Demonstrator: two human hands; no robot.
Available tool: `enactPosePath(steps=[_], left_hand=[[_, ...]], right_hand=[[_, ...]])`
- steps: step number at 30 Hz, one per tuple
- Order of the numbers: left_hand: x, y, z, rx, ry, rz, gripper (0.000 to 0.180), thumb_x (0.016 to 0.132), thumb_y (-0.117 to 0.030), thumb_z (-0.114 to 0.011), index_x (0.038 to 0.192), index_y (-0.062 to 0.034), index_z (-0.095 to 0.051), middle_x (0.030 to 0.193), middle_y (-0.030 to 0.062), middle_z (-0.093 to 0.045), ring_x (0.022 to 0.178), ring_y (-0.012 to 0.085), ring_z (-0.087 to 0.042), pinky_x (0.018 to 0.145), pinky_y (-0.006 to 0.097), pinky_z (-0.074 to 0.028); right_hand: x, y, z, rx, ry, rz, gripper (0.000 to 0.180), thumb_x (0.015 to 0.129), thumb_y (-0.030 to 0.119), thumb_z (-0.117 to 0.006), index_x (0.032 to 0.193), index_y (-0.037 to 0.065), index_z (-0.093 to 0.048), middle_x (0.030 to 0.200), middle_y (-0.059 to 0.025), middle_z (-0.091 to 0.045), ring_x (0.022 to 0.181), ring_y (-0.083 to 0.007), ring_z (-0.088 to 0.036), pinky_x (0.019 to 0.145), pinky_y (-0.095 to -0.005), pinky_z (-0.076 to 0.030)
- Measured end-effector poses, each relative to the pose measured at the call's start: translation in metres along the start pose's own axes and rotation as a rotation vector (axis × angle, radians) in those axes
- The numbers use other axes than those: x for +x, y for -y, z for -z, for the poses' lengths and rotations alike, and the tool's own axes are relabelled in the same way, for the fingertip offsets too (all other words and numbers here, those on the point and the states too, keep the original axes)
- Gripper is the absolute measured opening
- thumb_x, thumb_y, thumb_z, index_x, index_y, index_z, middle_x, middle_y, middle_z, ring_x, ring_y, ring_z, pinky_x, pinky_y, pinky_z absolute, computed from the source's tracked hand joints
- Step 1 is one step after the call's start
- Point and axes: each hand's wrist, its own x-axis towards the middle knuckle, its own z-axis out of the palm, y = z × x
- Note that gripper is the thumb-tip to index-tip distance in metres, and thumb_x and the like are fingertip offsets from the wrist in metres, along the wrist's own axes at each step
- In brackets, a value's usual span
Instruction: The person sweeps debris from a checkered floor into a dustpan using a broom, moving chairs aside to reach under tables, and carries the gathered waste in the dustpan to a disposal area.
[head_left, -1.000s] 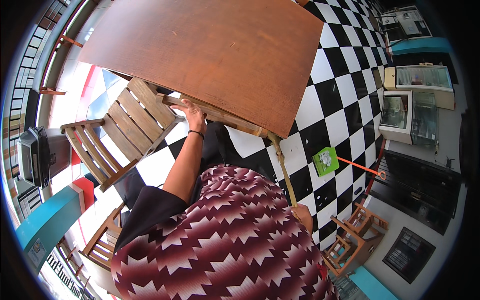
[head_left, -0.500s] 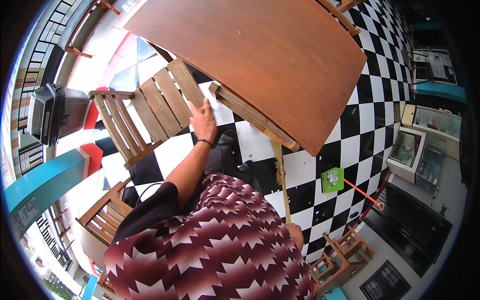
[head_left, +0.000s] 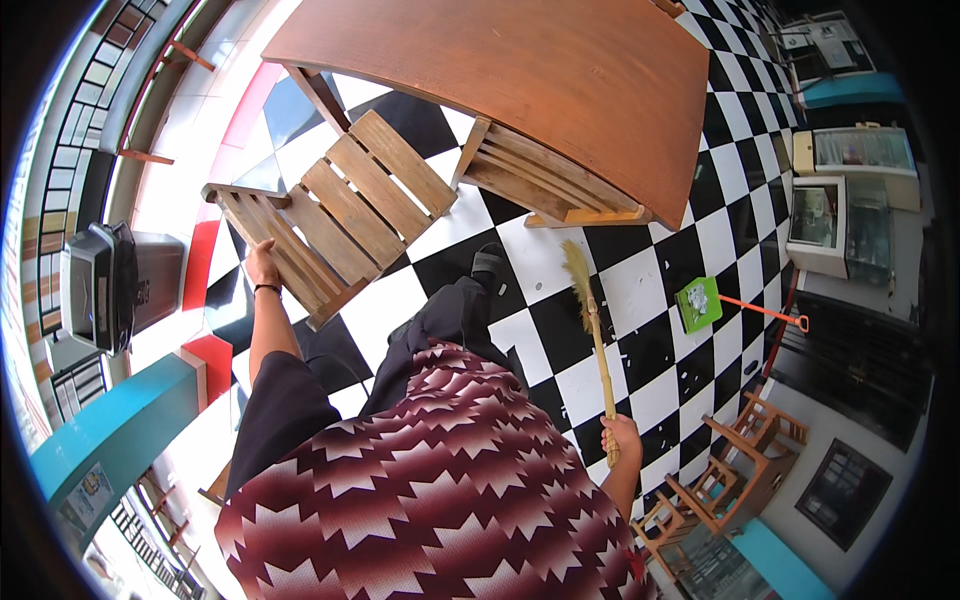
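Observation:
My left hand (head_left: 262, 265) is closed on the backrest of a slatted wooden chair (head_left: 362, 192), whose seat points toward the table. The chair stands apart from a second wooden chair (head_left: 530, 180) that is partly hidden beneath the brown tabletop (head_left: 500, 70). Lower right, my right hand (head_left: 622, 436) grips the handle of a short straw broom (head_left: 600, 345). Its bristles hang over the black-and-white checkered floor (head_left: 632, 272), where small scraps lie scattered. Right of the broom is a green dustpan (head_left: 698, 304) with crumpled whitish litter in it and a long orange handle.
A grey lidded bin (head_left: 100, 285) and a turquoise ledge (head_left: 120, 420) stand at the left. Several wooden chairs (head_left: 735, 470) are at the lower right. Glass display cases (head_left: 840, 215) line the right side. My foot (head_left: 487, 262) is near the tucked chair.
My left hand has moved from beside the chair's seat onto its backrest. The chair is angled differently. My right hand has swung the broom outward, and the table appears farther up.

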Motion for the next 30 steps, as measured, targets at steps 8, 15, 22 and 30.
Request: enactPosePath(steps=[8, 15, 22, 30], left_hand=[[-0.018, -0.023, -0.008, -0.469, 0.306, 0.431, 0.007, 0.080, -0.011, -0.051, 0.075, -0.0073, -0.048, 0.057, 0.0008, -0.040, 0.046, 0.0140, -0.041, 0.044, 0.027, -0.039], [-0.053, 0.015, -0.008, -0.615, 0.121, 0.430, 0.013, 0.074, -0.007, -0.055, 0.066, -0.0081, -0.046, 0.051, -0.0004, -0.039, 0.041, 0.0128, -0.039, 0.039, 0.027, -0.035], [-0.079, 0.012, -0.013, -0.709, 0.022, 0.474, 0.016, 0.075, -0.004, -0.047, 0.062, -0.0076, -0.040, 0.052, 0.0008, -0.038, 0.039, 0.0139, -0.036, 0.037, 0.026, -0.034], [-0.080, 0.012, -0.054, -0.642, -0.038, 0.455, 0.012, 0.073, 0.000, -0.040, 0.062, -0.0046, -0.040, 0.052, 0.0058, -0.039, 0.039, 0.0171, -0.038, 0.036, 0.029, -0.036]], right_hand=[[-0.076, -0.106, -0.136, 0.107, -0.041, 0.053, 0.019, 0.083, 0.020, -0.061, 0.078, 0.003, -0.054, 0.057, -0.0037, -0.052, 0.044, -0.0108, -0.048, 0.042, -0.0265, -0.038], [-0.097, -0.105, -0.154, -0.021, 0.036, 0.111, 0.024, 0.079, 0.020, -0.066, 0.067, 0.001, -0.057, 0.051, -0.0040, -0.050, 0.042, -0.0104, -0.044, 0.041, -0.0295, -0.034], [-0.074, -0.113, -0.183, 0.134, 0.088, -0.024, 0.020, 0.078, 0.014, -0.068, 0.074, 0.001, -0.054, 0.056, -0.0082, -0.052, 0.043, -0.0184, -0.053, 0.037, -0.0320, -0.042], [-0.090, -0.062, -0.159, 0.064, -0.044, -0.106, 0.019, 0.078, 0.013, -0.067, 0.079, 0.000, -0.054, 0.059, -0.0091, -0.053, 0.044, -0.0185, -0.053, 0.036, -0.0319, -0.041]])
